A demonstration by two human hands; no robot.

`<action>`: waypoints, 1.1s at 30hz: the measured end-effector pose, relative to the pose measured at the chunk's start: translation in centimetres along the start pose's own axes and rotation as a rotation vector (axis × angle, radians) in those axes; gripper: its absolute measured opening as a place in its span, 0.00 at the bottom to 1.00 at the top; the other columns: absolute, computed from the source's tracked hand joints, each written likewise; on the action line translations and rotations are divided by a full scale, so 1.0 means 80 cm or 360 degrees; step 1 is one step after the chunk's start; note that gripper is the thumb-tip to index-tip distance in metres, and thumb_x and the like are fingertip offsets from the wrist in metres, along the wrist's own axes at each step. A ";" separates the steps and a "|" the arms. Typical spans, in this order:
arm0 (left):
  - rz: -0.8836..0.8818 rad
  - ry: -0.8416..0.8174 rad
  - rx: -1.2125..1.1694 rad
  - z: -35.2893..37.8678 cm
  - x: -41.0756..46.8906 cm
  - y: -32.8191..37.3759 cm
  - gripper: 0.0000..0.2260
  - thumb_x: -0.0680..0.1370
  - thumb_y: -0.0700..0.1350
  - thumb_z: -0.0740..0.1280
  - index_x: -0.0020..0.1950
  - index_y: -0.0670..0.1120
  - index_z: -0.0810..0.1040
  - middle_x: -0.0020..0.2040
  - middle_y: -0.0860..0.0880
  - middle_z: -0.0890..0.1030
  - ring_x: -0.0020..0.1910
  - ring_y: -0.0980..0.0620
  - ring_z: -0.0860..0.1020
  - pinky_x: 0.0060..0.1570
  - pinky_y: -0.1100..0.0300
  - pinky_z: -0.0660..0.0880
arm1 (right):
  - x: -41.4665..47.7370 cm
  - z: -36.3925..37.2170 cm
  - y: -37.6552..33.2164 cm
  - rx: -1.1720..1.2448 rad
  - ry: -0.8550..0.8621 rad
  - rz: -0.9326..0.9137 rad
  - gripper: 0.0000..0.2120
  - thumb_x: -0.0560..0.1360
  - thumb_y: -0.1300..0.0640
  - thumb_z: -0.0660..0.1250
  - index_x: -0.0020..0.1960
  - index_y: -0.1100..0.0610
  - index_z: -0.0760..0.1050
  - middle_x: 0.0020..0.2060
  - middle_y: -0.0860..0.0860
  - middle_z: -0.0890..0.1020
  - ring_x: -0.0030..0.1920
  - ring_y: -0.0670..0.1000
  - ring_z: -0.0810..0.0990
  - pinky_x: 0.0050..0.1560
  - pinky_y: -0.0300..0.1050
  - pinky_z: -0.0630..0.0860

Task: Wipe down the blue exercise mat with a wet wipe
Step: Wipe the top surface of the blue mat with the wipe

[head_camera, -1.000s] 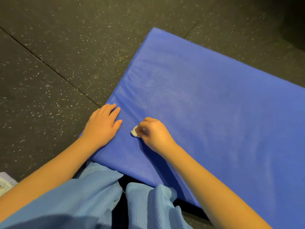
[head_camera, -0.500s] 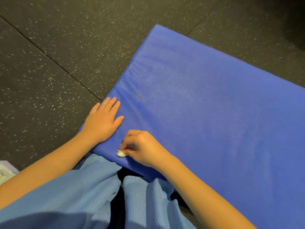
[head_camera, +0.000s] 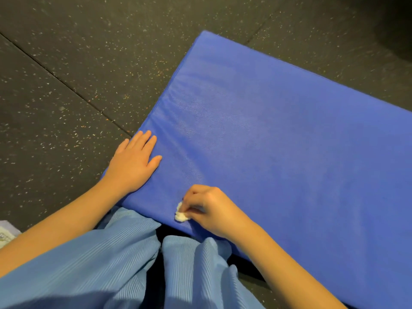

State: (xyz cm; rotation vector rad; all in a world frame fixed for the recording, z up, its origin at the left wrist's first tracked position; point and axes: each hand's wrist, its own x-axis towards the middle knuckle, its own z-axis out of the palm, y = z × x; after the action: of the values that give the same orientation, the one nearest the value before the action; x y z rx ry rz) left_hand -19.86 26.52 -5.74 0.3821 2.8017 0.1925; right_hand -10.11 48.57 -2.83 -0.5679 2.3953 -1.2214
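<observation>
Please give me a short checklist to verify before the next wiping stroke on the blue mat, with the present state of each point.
1. The wet wipe is pinched in the right hand: ok.
2. The wipe touches the blue mat, close to its near edge: ok.
3. The left hand lies flat on the mat's corner: ok.
4. Nothing lies on the mat ahead of the wipe: ok.
5. The wipe is moist enough: cannot tell.
6. The wipe is spread wide: not ok, it is bunched small.

No legible text or labels
</observation>
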 end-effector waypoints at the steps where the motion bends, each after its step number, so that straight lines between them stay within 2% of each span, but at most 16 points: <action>1: -0.0001 0.0000 -0.0004 0.000 0.000 0.000 0.27 0.82 0.53 0.55 0.78 0.43 0.57 0.79 0.46 0.55 0.78 0.47 0.51 0.73 0.48 0.51 | -0.014 -0.004 0.006 -0.0013 -0.0010 0.0023 0.04 0.73 0.63 0.70 0.45 0.59 0.83 0.43 0.54 0.80 0.44 0.54 0.80 0.47 0.49 0.77; 3: 0.0001 0.0007 -0.0013 -0.001 0.000 -0.001 0.27 0.82 0.53 0.55 0.78 0.43 0.57 0.79 0.47 0.54 0.78 0.47 0.50 0.74 0.48 0.50 | -0.050 -0.016 0.021 -0.0003 -0.0006 0.0139 0.04 0.73 0.60 0.69 0.44 0.57 0.83 0.43 0.50 0.80 0.43 0.47 0.79 0.45 0.41 0.75; 5: -0.0002 -0.0004 -0.0011 -0.001 0.000 -0.001 0.27 0.82 0.54 0.55 0.78 0.43 0.57 0.79 0.47 0.54 0.78 0.47 0.50 0.74 0.48 0.50 | -0.078 -0.023 0.026 0.0048 0.0079 0.0238 0.04 0.72 0.59 0.69 0.44 0.55 0.83 0.42 0.44 0.78 0.42 0.38 0.77 0.44 0.28 0.69; 6: -0.0006 -0.0005 -0.0011 0.000 0.001 -0.001 0.27 0.82 0.54 0.55 0.78 0.43 0.57 0.79 0.47 0.54 0.78 0.47 0.50 0.74 0.48 0.50 | -0.081 -0.023 0.025 0.0049 0.0128 0.0251 0.04 0.72 0.59 0.69 0.44 0.55 0.83 0.42 0.42 0.77 0.42 0.36 0.76 0.44 0.26 0.68; 8: -0.0015 -0.0005 -0.0018 0.001 0.002 -0.001 0.27 0.82 0.54 0.55 0.78 0.44 0.57 0.79 0.47 0.54 0.78 0.48 0.50 0.73 0.48 0.50 | -0.065 -0.018 0.022 0.0009 0.0216 0.0218 0.05 0.72 0.58 0.68 0.44 0.55 0.83 0.42 0.44 0.77 0.43 0.39 0.77 0.45 0.29 0.71; 10: -0.0049 0.0003 -0.0038 0.002 0.003 -0.001 0.27 0.82 0.54 0.56 0.78 0.44 0.58 0.79 0.47 0.54 0.78 0.48 0.50 0.73 0.47 0.50 | -0.034 -0.009 0.027 -0.0033 0.0408 0.0223 0.05 0.72 0.58 0.68 0.44 0.55 0.83 0.41 0.48 0.79 0.44 0.48 0.79 0.46 0.41 0.76; 12: -0.0143 0.0035 -0.0076 0.001 0.001 0.000 0.27 0.81 0.56 0.57 0.77 0.45 0.59 0.79 0.44 0.54 0.77 0.45 0.51 0.73 0.44 0.52 | -0.006 -0.003 0.034 0.0003 0.0666 0.0372 0.04 0.72 0.59 0.70 0.43 0.57 0.84 0.41 0.51 0.80 0.43 0.51 0.80 0.45 0.48 0.76; 13: -0.0215 0.0041 -0.0107 -0.002 0.000 0.001 0.28 0.81 0.57 0.58 0.77 0.45 0.59 0.78 0.42 0.54 0.77 0.43 0.52 0.72 0.44 0.53 | 0.000 0.001 0.034 0.0027 0.0740 0.0431 0.03 0.72 0.59 0.72 0.43 0.57 0.84 0.41 0.51 0.80 0.43 0.51 0.80 0.46 0.49 0.76; 16: -0.0385 -0.0051 -0.0109 -0.008 -0.002 0.006 0.30 0.80 0.60 0.56 0.78 0.47 0.56 0.77 0.39 0.53 0.72 0.37 0.61 0.67 0.43 0.62 | -0.011 0.016 0.022 0.0062 0.0759 0.0374 0.03 0.72 0.58 0.71 0.44 0.57 0.83 0.41 0.50 0.79 0.45 0.46 0.80 0.47 0.39 0.76; 18: -0.0441 -0.0068 -0.0087 -0.012 0.000 0.008 0.30 0.79 0.62 0.56 0.77 0.50 0.57 0.74 0.38 0.59 0.65 0.35 0.66 0.62 0.43 0.66 | -0.025 0.016 0.020 0.0089 0.0764 0.0320 0.05 0.72 0.57 0.70 0.44 0.57 0.83 0.40 0.48 0.79 0.43 0.37 0.77 0.45 0.28 0.71; 19: -0.0461 -0.0040 -0.0086 -0.013 0.000 0.008 0.30 0.78 0.62 0.57 0.76 0.50 0.58 0.69 0.38 0.63 0.62 0.35 0.68 0.60 0.43 0.68 | -0.028 0.014 0.023 0.0093 0.0778 0.0316 0.05 0.72 0.58 0.70 0.43 0.58 0.83 0.40 0.47 0.78 0.42 0.35 0.76 0.44 0.26 0.69; 20: -0.0463 0.0002 -0.0082 -0.014 0.001 0.009 0.30 0.77 0.63 0.58 0.75 0.51 0.60 0.64 0.38 0.66 0.58 0.36 0.68 0.57 0.43 0.69 | -0.029 0.012 0.027 0.0097 0.0796 0.0325 0.04 0.72 0.58 0.70 0.44 0.58 0.83 0.41 0.46 0.78 0.43 0.35 0.77 0.44 0.26 0.70; 22: -0.0439 0.0082 -0.0039 -0.017 0.002 0.011 0.28 0.77 0.63 0.59 0.73 0.50 0.62 0.58 0.39 0.67 0.55 0.37 0.68 0.54 0.44 0.70 | -0.020 0.012 0.031 0.0088 0.0821 0.0354 0.04 0.72 0.59 0.70 0.44 0.57 0.83 0.42 0.48 0.80 0.45 0.42 0.80 0.46 0.32 0.74; 24: -0.0397 0.0159 0.0013 -0.021 0.003 0.011 0.27 0.76 0.62 0.60 0.70 0.49 0.65 0.55 0.40 0.66 0.52 0.38 0.68 0.50 0.44 0.70 | -0.002 0.016 0.028 0.0082 0.0839 0.0377 0.05 0.73 0.58 0.69 0.45 0.57 0.83 0.42 0.50 0.80 0.46 0.49 0.81 0.48 0.38 0.75; 27: -0.0314 0.0293 0.0068 -0.034 0.010 0.005 0.24 0.75 0.60 0.63 0.65 0.47 0.68 0.52 0.39 0.66 0.49 0.37 0.69 0.46 0.43 0.71 | 0.038 0.019 0.016 0.0106 0.0858 0.0368 0.05 0.73 0.59 0.70 0.45 0.58 0.83 0.43 0.52 0.80 0.46 0.53 0.80 0.49 0.43 0.76; 33: -0.0318 0.0450 0.0150 -0.076 0.030 -0.045 0.23 0.75 0.57 0.67 0.64 0.46 0.69 0.51 0.38 0.66 0.48 0.36 0.69 0.45 0.42 0.70 | 0.099 0.010 0.002 0.0083 0.0797 0.0186 0.02 0.73 0.63 0.71 0.45 0.60 0.83 0.43 0.53 0.80 0.46 0.53 0.79 0.48 0.39 0.74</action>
State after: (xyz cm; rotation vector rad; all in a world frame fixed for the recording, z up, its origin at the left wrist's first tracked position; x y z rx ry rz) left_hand -24.85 23.19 -1.28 0.0988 3.1117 0.0741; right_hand -16.40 43.99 -4.68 -0.1048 2.7363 -1.5080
